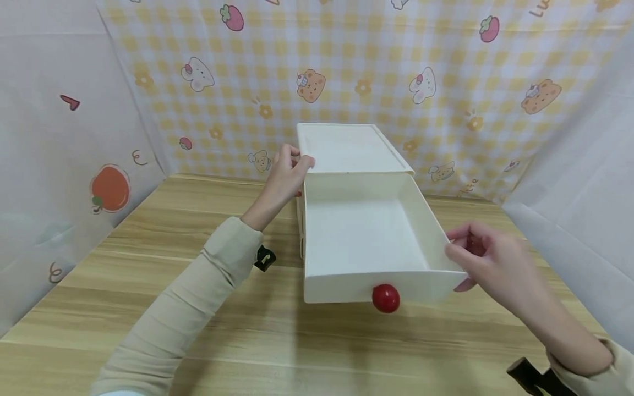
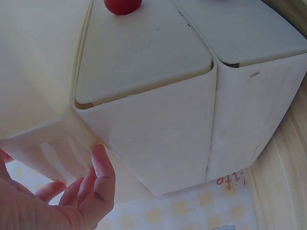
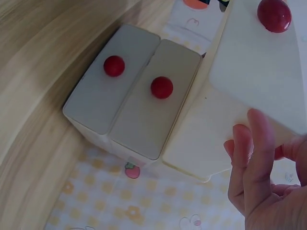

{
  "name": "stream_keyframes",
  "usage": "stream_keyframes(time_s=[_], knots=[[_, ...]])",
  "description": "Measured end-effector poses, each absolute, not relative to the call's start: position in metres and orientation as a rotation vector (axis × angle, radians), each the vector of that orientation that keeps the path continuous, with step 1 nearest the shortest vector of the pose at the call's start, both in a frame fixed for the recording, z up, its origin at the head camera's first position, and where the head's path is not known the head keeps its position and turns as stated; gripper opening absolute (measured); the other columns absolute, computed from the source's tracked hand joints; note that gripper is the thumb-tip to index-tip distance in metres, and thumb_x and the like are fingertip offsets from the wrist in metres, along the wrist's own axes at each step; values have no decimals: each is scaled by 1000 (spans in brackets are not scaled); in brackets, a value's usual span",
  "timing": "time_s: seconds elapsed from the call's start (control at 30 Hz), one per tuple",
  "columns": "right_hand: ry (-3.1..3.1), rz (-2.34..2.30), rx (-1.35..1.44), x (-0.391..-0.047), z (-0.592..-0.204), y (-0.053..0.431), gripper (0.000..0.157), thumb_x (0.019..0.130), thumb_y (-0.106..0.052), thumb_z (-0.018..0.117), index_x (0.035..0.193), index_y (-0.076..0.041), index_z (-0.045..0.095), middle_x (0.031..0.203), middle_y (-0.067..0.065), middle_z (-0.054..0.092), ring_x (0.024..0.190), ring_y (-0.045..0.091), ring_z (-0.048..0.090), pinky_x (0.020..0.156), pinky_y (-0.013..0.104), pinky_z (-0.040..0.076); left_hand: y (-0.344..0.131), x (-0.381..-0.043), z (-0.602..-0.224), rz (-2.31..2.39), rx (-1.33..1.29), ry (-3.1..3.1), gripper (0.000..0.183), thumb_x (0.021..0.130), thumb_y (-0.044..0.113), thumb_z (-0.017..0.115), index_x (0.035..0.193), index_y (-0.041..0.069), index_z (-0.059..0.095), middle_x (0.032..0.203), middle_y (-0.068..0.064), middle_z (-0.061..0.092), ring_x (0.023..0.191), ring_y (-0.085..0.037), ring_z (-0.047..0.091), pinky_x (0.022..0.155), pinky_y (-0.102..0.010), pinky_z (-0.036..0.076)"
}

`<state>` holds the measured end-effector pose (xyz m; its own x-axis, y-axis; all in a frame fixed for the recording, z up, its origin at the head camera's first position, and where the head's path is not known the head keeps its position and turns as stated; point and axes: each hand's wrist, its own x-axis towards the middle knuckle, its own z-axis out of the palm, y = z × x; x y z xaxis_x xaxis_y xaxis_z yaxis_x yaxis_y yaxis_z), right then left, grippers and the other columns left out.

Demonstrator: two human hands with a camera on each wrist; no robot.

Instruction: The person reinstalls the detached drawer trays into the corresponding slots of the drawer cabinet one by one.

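A white three-tier drawer cabinet (image 1: 349, 147) stands on the table, its top drawer (image 1: 364, 231) pulled far out toward me. Inside, the drawer looks bare and white; a round red knob (image 1: 386, 298) sits on its front. My left hand (image 1: 289, 173) holds the cabinet's upper left edge, fingers bent against it (image 2: 79, 199). At the drawer's right front corner, my right hand (image 1: 495, 264) grips the side wall, with some fingers beneath the drawer in the right wrist view (image 3: 271, 177). Below, the two lower drawers (image 3: 144, 105) are closed, each with a red knob (image 3: 162, 87).
The cabinet rests on a wood-grain table (image 1: 213, 319). Behind it hangs a yellow checked cloth (image 1: 356, 66) with cartoon prints; pale cloth walls (image 1: 54, 143) flank both sides. Dark straps (image 1: 264, 258) show near both wrists.
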<state>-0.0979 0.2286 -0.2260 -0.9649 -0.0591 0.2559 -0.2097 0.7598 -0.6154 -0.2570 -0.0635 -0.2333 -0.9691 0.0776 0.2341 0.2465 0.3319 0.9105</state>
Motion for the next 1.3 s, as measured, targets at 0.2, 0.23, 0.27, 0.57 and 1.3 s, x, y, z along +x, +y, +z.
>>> stream_keyframes(time_s=[0.2,0.23,0.27,0.57,1.3], knots=[[-2760,1022,201,-111,-225,228,22,91,-14,49,104,0,59,76,12,57,54,12,60,48,29,55,-63,-257,-233,-1692,-309,-2440,36,88,34,46,111,9,37,114,-10,35,90,-20,44,62,-33,54],[-2764,1029,200,-113,-224,229,23,91,-14,49,105,0,59,77,12,58,55,12,60,48,29,55,-63,-256,-233,-1696,-314,-2437,36,88,34,46,111,8,37,114,-10,35,89,-20,44,61,-33,54],[-2765,1040,204,-116,-224,229,24,91,-15,49,105,1,58,77,11,58,55,12,61,48,29,55,-63,-256,-233,-1695,-322,-2435,36,88,34,46,111,8,37,114,-10,35,88,-21,44,61,-33,53],[-2756,1093,231,-134,-218,233,25,91,-13,50,107,5,58,75,7,58,58,8,62,48,31,56,-62,-258,-234,-1694,-339,-2414,34,88,31,46,110,6,38,112,-10,36,85,-19,44,64,-35,52],[-2896,1231,234,-180,-200,231,27,91,-12,51,111,6,52,81,6,61,54,14,57,54,32,57,-62,-259,-235,-1685,-322,-2404,34,87,31,47,108,7,36,109,-9,37,90,-20,45,56,-30,55]])
